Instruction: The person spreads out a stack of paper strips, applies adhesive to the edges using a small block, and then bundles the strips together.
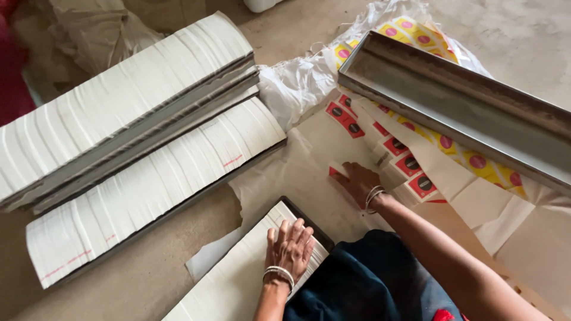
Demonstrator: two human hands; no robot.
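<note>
My left hand (291, 244) lies flat, fingers spread, on top of a long row of white flat-packed cartons (238, 279) packed in a dark tray near my lap. My right hand (358, 181) reaches forward and rests palm down on brown paper (309, 172), its fingers touching a small red and white label piece (334, 171). Several red labels with dark round centres (410, 163) lie in a line just right of that hand. Both wrists carry silver bangles.
Two long trays of white stacked cartons (119, 101) (148, 184) lie at the left. An empty long metal tray (464, 101) sits at the upper right over yellow and red label sheets (476, 160). A crumpled white plastic bag (297, 83) lies behind.
</note>
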